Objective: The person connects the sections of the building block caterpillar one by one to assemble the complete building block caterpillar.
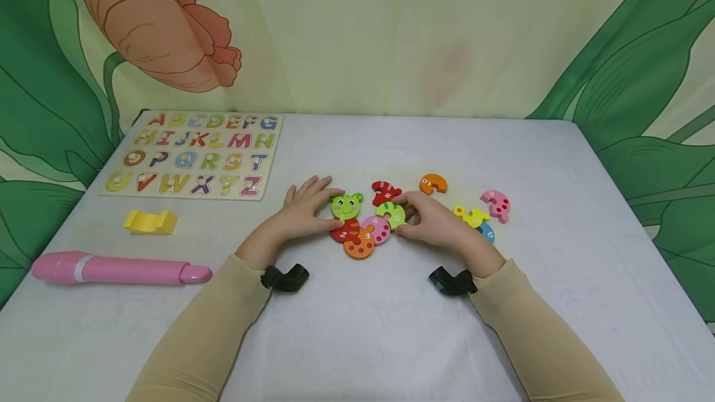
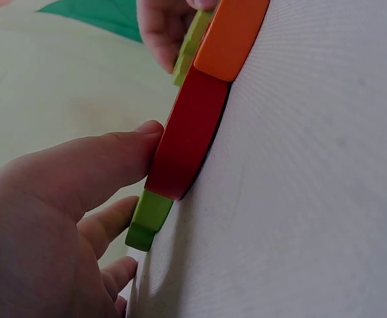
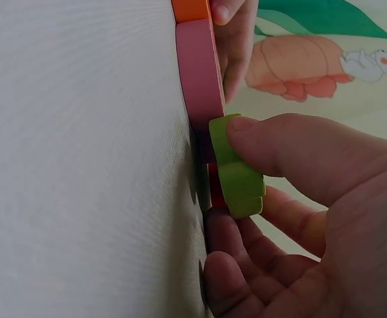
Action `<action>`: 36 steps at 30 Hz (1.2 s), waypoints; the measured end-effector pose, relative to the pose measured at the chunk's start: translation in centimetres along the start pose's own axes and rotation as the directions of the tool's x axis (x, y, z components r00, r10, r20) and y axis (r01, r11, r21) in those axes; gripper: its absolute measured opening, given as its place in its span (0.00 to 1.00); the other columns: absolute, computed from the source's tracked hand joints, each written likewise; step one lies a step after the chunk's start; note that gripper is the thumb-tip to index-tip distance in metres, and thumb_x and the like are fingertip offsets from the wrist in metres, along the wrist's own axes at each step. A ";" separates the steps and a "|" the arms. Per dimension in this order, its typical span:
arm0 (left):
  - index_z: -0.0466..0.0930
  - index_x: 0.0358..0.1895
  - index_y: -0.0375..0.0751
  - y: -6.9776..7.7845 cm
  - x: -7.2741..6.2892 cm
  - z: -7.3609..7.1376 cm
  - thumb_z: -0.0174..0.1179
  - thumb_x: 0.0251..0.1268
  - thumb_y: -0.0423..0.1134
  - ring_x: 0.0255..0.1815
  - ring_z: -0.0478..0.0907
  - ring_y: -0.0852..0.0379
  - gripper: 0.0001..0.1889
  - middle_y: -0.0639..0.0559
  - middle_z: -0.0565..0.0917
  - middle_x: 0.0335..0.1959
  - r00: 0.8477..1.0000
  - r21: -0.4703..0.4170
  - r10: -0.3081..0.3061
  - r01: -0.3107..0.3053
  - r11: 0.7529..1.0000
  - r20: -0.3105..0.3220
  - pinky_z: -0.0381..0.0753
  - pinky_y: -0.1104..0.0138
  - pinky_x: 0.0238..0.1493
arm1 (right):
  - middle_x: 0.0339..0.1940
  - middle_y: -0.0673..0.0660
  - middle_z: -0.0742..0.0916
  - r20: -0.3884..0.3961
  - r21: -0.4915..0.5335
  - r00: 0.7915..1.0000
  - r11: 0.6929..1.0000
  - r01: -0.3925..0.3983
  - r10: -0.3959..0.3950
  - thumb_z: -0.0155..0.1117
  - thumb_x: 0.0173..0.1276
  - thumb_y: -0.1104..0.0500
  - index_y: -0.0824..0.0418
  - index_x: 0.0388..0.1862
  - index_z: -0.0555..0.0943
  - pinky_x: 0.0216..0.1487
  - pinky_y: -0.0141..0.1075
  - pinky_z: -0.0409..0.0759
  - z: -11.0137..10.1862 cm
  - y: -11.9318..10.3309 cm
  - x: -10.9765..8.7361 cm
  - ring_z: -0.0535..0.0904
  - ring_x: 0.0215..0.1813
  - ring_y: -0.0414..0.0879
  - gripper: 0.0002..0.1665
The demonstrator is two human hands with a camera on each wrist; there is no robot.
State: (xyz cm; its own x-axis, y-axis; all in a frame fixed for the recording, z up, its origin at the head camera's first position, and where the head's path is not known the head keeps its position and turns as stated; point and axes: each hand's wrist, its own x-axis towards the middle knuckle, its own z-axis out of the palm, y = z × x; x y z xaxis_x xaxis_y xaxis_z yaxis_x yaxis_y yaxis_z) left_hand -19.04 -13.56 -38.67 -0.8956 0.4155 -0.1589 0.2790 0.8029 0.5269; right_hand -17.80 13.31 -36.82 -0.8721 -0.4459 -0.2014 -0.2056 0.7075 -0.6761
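A caterpillar puzzle lies on the table, with a smiling green head piece (image 1: 346,206) joined to a red piece (image 1: 342,234) marked 2, an orange piece (image 1: 359,249) marked 3 and a pink piece (image 1: 382,233) marked 4. My left hand (image 1: 301,211) rests beside it with fingers spread, the index finger at the head and the thumb touching the red piece. My right hand (image 1: 432,219) pinches a green puzzle piece (image 3: 240,175) between thumb and fingers. In the right wrist view it sits tilted and raised above the cloth, overlapping the end of the pink piece.
A striped red piece (image 1: 384,192) and an orange piece (image 1: 433,183) lie beyond the right hand. Yellow (image 1: 475,217), blue (image 1: 487,232) and pink (image 1: 496,205) pieces lie to its right. At left are an alphabet board (image 1: 187,169), a yellow block (image 1: 151,223) and a pink marker-shaped tube (image 1: 128,269).
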 end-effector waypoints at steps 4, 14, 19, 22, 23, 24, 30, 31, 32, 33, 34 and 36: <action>0.63 0.64 0.56 0.0 0.0 0.0 0.58 0.52 0.56 0.74 0.35 0.46 0.33 0.50 0.49 0.73 1.000 -0.001 -0.003 0.003 1.000 -0.002 0.29 0.40 0.66 | 0.48 0.56 0.77 -0.005 -0.037 1.000 0.999 0.001 -0.002 0.66 0.56 0.56 0.58 0.59 0.69 0.46 0.38 0.75 0.1 -0.1 -0.1 0.71 0.46 0.48 0.32; 0.63 0.65 0.56 -0.3 -0.1 0.0 0.58 0.52 0.56 0.74 0.35 0.46 0.33 0.50 0.49 0.73 1.000 0.005 -0.005 0.005 1.000 -0.007 0.29 0.40 0.66 | 0.52 0.56 0.76 -0.007 -0.095 1.000 0.995 -0.014 0.014 0.67 0.55 0.53 0.57 0.60 0.69 0.49 0.39 0.74 0.3 -0.1 0.1 0.68 0.49 0.48 0.33; 0.63 0.64 0.57 -0.4 -0.2 0.0 0.58 0.52 0.56 0.74 0.35 0.46 0.33 0.50 0.49 0.73 1.000 0.000 -0.003 0.003 1.000 -0.010 0.29 0.40 0.66 | 0.49 0.55 0.76 0.005 -0.102 1.000 0.995 -0.008 0.009 0.67 0.55 0.51 0.57 0.60 0.70 0.47 0.37 0.73 0.2 -0.2 0.1 0.68 0.48 0.48 0.34; 0.63 0.64 0.57 -0.5 -0.2 0.1 0.58 0.52 0.56 0.74 0.35 0.46 0.33 0.50 0.48 0.73 1.000 -0.011 -0.004 0.004 1.000 -0.009 0.28 0.40 0.66 | 0.48 0.55 0.76 0.029 -0.101 1.000 0.995 -0.001 0.004 0.66 0.56 0.50 0.55 0.62 0.68 0.45 0.37 0.73 -0.5 -0.3 -0.3 0.68 0.48 0.48 0.34; 0.63 0.64 0.57 -0.5 -0.2 0.1 0.58 0.52 0.56 0.74 0.34 0.46 0.33 0.50 0.48 0.73 1.000 -0.014 -0.005 0.005 1.000 -0.009 0.28 0.40 0.66 | 0.50 0.54 0.76 0.031 -0.097 1.000 0.995 0.002 0.001 0.65 0.57 0.50 0.54 0.62 0.68 0.44 0.36 0.73 -1.0 -0.3 -0.5 0.68 0.48 0.47 0.34; 0.63 0.64 0.57 -0.5 -0.2 0.1 0.58 0.52 0.57 0.74 0.34 0.46 0.33 0.50 0.48 0.73 1.000 -0.016 -0.005 0.005 1.000 -0.010 0.28 0.40 0.66 | 0.51 0.55 0.76 0.032 -0.085 0.999 0.996 0.011 -0.009 0.65 0.58 0.50 0.54 0.63 0.67 0.44 0.37 0.74 -1.5 -0.3 -0.7 0.69 0.49 0.47 0.34; 0.62 0.64 0.58 -0.3 0.0 0.2 0.58 0.52 0.57 0.74 0.34 0.46 0.33 0.51 0.48 0.73 1.000 -0.016 -0.012 0.012 1.000 -0.008 0.28 0.41 0.66 | 0.59 0.60 0.74 -0.028 -0.037 0.997 0.996 0.076 -0.077 0.62 0.61 0.55 0.60 0.63 0.65 0.49 0.44 0.72 -5.3 1.1 -3.5 0.71 0.54 0.52 0.32; 0.62 0.64 0.58 -0.3 0.0 0.3 0.58 0.52 0.57 0.74 0.34 0.46 0.33 0.51 0.48 0.73 1.000 -0.015 -0.014 0.014 1.000 -0.006 0.28 0.41 0.66 | 0.59 0.60 0.74 -0.037 -0.040 0.997 0.997 0.069 -0.071 0.61 0.62 0.55 0.61 0.63 0.65 0.50 0.44 0.71 -5.7 1.5 -4.2 0.72 0.55 0.52 0.32; 0.62 0.65 0.58 -0.2 0.0 0.3 0.58 0.52 0.57 0.74 0.34 0.46 0.34 0.51 0.48 0.73 1.000 -0.012 -0.011 0.011 1.000 -0.005 0.28 0.41 0.66 | 0.58 0.61 0.74 -0.041 -0.041 0.997 0.998 0.056 -0.058 0.61 0.62 0.56 0.61 0.63 0.66 0.50 0.44 0.71 -6.1 1.9 -4.9 0.71 0.55 0.53 0.31; 0.62 0.65 0.58 -0.2 0.1 0.3 0.58 0.52 0.57 0.74 0.34 0.46 0.34 0.51 0.48 0.73 1.000 -0.010 -0.011 0.011 1.000 -0.005 0.28 0.41 0.66 | 0.58 0.61 0.74 -0.043 -0.043 0.998 0.998 0.041 -0.043 0.61 0.62 0.56 0.61 0.63 0.66 0.50 0.44 0.71 -6.3 2.4 -5.5 0.71 0.55 0.53 0.31; 0.62 0.65 0.58 -0.2 0.1 0.3 0.58 0.52 0.57 0.74 0.34 0.46 0.34 0.51 0.48 0.73 1.000 -0.007 -0.009 0.009 1.000 -0.006 0.28 0.41 0.66 | 0.58 0.61 0.74 -0.042 -0.041 0.999 0.999 0.025 -0.026 0.61 0.62 0.55 0.61 0.63 0.66 0.49 0.42 0.71 -6.4 2.9 -6.2 0.71 0.56 0.54 0.31; 0.62 0.65 0.58 -0.3 0.2 0.3 0.58 0.52 0.57 0.74 0.34 0.47 0.34 0.51 0.48 0.73 1.000 -0.001 -0.009 0.009 1.000 -0.006 0.28 0.41 0.66 | 0.58 0.61 0.73 -0.027 -0.042 1.000 0.999 -0.015 0.014 0.62 0.61 0.54 0.62 0.63 0.65 0.48 0.38 0.72 -6.4 3.9 -7.3 0.70 0.56 0.54 0.33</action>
State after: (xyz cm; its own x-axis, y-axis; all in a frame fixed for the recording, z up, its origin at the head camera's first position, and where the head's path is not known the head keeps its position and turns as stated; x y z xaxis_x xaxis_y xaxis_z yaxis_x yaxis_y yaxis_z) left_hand -19.16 -13.60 -39.05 -0.9000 0.4060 -0.1587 0.2707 0.8059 0.5266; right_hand -15.10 22.84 -33.44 -0.8865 -0.4213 -0.1915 -0.2112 0.7365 -0.6427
